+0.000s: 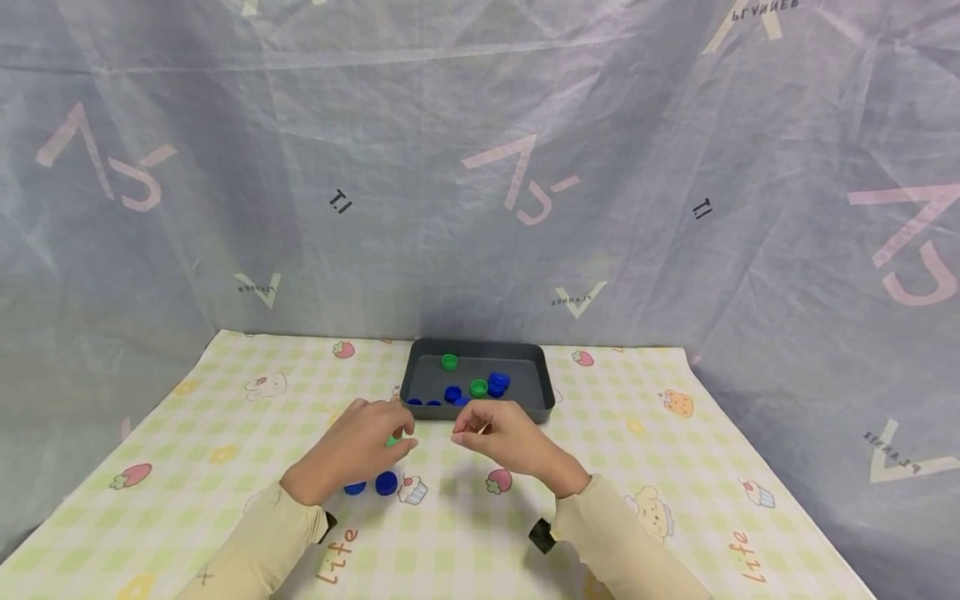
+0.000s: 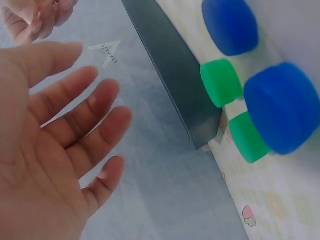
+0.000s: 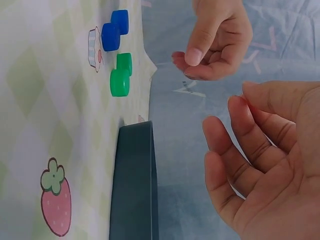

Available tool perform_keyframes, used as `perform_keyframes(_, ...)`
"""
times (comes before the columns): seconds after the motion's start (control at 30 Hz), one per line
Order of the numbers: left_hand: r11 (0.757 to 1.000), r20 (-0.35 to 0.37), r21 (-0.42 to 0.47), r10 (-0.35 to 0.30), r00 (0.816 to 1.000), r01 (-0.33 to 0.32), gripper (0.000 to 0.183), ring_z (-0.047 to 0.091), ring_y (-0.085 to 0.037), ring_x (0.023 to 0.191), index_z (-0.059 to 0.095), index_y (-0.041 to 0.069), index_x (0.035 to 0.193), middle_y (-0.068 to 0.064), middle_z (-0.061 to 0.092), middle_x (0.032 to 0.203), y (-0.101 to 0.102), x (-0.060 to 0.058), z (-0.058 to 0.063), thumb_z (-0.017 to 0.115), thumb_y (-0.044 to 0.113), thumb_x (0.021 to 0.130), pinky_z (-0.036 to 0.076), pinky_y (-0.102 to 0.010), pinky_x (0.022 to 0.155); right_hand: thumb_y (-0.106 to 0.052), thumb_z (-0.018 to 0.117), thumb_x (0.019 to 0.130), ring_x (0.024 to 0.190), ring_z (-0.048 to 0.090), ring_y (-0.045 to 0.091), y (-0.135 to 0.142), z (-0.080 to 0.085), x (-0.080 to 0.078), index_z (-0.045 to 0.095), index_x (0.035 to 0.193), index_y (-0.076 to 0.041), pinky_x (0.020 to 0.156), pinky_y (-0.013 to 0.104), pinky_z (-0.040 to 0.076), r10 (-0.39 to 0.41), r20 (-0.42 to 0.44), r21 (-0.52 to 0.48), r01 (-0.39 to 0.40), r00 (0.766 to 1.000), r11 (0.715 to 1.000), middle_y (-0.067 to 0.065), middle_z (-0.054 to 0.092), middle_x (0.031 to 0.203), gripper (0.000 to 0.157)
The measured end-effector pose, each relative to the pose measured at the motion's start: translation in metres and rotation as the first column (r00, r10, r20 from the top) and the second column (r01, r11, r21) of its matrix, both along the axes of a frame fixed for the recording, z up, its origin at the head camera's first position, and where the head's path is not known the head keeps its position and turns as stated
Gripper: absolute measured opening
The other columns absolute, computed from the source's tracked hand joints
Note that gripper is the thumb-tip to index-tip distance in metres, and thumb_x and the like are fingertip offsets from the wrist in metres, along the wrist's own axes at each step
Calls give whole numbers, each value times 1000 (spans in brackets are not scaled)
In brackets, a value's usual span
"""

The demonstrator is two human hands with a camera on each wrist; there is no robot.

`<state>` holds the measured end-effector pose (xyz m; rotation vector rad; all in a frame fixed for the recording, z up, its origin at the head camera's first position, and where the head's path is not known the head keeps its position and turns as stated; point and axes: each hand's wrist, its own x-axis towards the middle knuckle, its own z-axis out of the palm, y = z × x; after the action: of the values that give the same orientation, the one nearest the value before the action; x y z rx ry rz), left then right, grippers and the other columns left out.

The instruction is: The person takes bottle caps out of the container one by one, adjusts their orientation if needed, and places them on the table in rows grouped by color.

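My left hand (image 1: 358, 440) hovers over the table with its fingers loosely bent and nothing in them. Close by on the cloth are two blue bottle caps (image 1: 386, 483) and two green caps (image 3: 119, 82), largely covered by that hand in the head view. To the right, my right hand (image 1: 504, 433) hangs in the air at the tray's near edge. Its thumb and index fingertip come close together in the right wrist view, and no object shows between them. The dark grey tray (image 1: 480, 412) beyond both hands holds several blue caps (image 1: 453, 394) and green caps (image 1: 478, 388).
A checked tablecloth (image 1: 645, 458) with cartoon prints covers the table. Behind the tray, a grey printed curtain (image 1: 420, 208) hangs at the table's back edge and along the sides. A black wrist strap piece (image 1: 542, 536) sits under the right sleeve.
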<state>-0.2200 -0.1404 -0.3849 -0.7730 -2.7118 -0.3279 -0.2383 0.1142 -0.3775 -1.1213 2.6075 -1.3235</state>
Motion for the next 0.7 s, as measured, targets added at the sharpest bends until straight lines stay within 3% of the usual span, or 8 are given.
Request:
perform_keyframes(0.23,999,-60,16,-37,997,38,10,53,-4,75,66,25,88,13,59,83,2,-1,1,75,28,89,39,-32,73,-26,68,96,73,61,11,2,7,-1,70,93,-22,66,27,52,0,-6,-11,-1,1000,1000,-5,68,84,6)
perform_keyframes(0.37,997,-95,51,-61,994,66,9,59,-9,80,67,22,89,11,61,86,7,-8,9,76,26,88,46,-35,74,-23,68,97,72,62,17,4,11,0,71,93,-19,65,27,52,3,-3,-39,-3,1000,999,-5,67,82,6)
perform_keyframes(0.53,984,-49,156,-84,995,90,7,61,-11,81,69,20,94,8,63,93,22,-27,20,74,23,90,51,-36,76,-19,67,97,72,63,15,9,14,1,71,94,-17,65,26,52,-8,11,-57,9,1000,998,-3,68,83,6)
perform_keyframes(0.7,986,47,168,-26,999,18,6,58,-9,80,67,22,96,9,64,98,37,-52,21,72,23,92,50,-33,75,-13,66,97,71,60,8,9,16,3,70,94,-13,67,25,51,-30,33,-48,31,999,998,1,68,85,5)
